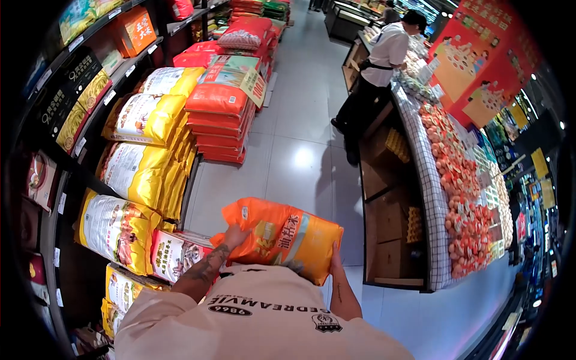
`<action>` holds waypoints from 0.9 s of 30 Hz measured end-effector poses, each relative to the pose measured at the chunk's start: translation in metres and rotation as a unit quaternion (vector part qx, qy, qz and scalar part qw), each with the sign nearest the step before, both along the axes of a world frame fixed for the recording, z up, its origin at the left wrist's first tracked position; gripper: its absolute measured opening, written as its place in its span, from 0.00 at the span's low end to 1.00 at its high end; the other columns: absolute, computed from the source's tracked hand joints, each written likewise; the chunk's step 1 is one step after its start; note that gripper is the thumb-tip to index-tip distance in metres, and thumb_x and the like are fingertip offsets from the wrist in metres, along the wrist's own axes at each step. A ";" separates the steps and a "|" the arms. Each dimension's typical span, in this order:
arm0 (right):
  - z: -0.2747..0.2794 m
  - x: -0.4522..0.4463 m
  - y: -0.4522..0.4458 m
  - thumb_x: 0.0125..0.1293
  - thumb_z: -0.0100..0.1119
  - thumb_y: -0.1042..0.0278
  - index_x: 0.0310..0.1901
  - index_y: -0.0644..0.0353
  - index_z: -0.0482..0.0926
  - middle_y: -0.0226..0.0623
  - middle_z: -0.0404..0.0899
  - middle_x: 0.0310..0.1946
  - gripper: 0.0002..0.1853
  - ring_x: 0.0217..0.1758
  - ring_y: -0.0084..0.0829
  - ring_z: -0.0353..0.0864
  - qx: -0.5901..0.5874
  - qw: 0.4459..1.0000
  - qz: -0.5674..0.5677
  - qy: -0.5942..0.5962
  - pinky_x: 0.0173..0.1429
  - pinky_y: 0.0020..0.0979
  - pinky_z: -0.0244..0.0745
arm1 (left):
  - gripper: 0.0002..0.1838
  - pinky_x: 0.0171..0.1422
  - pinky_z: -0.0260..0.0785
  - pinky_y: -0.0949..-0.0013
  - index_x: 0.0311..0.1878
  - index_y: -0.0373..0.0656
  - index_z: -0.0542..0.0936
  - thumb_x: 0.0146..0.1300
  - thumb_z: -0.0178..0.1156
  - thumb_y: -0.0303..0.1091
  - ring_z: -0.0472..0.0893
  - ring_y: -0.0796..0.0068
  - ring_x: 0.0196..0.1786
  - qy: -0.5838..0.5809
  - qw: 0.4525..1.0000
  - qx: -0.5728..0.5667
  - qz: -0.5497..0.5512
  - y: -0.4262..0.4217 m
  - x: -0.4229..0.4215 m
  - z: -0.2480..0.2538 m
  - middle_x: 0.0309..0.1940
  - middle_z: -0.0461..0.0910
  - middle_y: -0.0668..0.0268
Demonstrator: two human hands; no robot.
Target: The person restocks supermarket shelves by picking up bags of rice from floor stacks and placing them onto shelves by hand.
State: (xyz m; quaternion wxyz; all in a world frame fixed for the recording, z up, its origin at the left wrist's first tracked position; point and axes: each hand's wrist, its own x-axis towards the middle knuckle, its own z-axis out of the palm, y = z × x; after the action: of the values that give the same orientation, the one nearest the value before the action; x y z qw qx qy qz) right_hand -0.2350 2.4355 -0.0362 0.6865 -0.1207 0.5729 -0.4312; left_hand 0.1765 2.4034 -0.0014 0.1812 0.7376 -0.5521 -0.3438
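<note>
An orange rice bag (282, 234) is held level in front of my torso, over the aisle floor. My left hand (236, 237) grips the bag's left end, its fingers bent against the plastic. At the bag's right end, my right hand (336, 259) presses on the side edge, with most of its fingers hidden behind the bag. Just left of my left arm lies a red and white bag (174, 255), beside a yellow and white rice bag (117, 231).
Stacked yellow bags (135, 171) and shelves (78, 141) line the left. Red bags (219, 114) are piled ahead. On the right is a display counter (429, 210) with packed goods. A person in a white top (384, 54) stands at its far end. Grey floor (294, 132) runs between.
</note>
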 end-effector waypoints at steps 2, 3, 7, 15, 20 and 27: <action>0.017 -0.004 -0.059 0.63 0.41 0.31 0.61 0.57 0.65 0.42 0.72 0.55 0.38 0.54 0.39 0.74 0.023 0.998 0.040 -0.031 0.56 0.41 0.71 | 0.28 0.39 0.72 0.55 0.34 0.29 0.78 0.52 0.63 0.53 0.80 0.47 0.38 0.008 1.000 -0.004 0.029 -0.033 -0.004 -0.009 0.32 0.79 0.42; 0.034 -0.002 -0.083 0.63 0.40 0.31 0.62 0.56 0.65 0.42 0.71 0.56 0.38 0.55 0.39 0.73 0.031 0.997 0.068 -0.026 0.57 0.42 0.70 | 0.28 0.39 0.72 0.54 0.34 0.29 0.78 0.52 0.63 0.53 0.80 0.46 0.37 0.012 0.999 -0.004 0.042 -0.046 -0.011 0.013 0.32 0.79 0.42; 0.051 -0.009 -0.181 0.61 0.39 0.28 0.61 0.54 0.66 0.41 0.72 0.56 0.39 0.57 0.38 0.72 0.020 0.989 0.145 0.010 0.59 0.43 0.66 | 0.29 0.39 0.72 0.55 0.33 0.28 0.77 0.52 0.62 0.53 0.80 0.46 0.37 -0.001 0.994 0.042 0.096 -0.096 -0.021 0.013 0.32 0.79 0.43; 0.048 -0.005 -0.309 0.61 0.36 0.27 0.62 0.52 0.65 0.39 0.70 0.58 0.39 0.59 0.38 0.70 0.048 0.981 0.187 -0.011 0.61 0.43 0.64 | 0.28 0.42 0.72 0.54 0.33 0.30 0.77 0.52 0.62 0.53 0.79 0.46 0.39 -0.032 0.990 0.040 0.133 -0.207 -0.029 0.042 0.33 0.79 0.43; 0.017 -0.010 -0.375 0.60 0.38 0.27 0.62 0.52 0.65 0.38 0.71 0.58 0.40 0.58 0.37 0.70 0.047 0.990 0.130 0.025 0.61 0.44 0.64 | 0.28 0.41 0.72 0.54 0.32 0.31 0.78 0.52 0.61 0.55 0.79 0.48 0.37 -0.008 0.997 -0.013 0.077 -0.312 -0.015 0.006 0.31 0.79 0.45; 0.061 0.033 -0.466 0.63 0.37 0.29 0.61 0.54 0.67 0.39 0.74 0.54 0.38 0.55 0.40 0.74 0.022 0.999 0.034 0.026 0.58 0.42 0.69 | 0.29 0.41 0.72 0.56 0.33 0.30 0.78 0.52 0.60 0.55 0.80 0.49 0.36 -0.039 0.999 -0.007 -0.035 -0.481 0.020 0.021 0.29 0.79 0.46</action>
State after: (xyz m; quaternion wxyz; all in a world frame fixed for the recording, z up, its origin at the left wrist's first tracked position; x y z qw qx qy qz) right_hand -0.2021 1.9692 0.0251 0.6878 -0.1358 0.5958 -0.3918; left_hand 0.1960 1.9224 0.0198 0.1527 0.7291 -0.5870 -0.3170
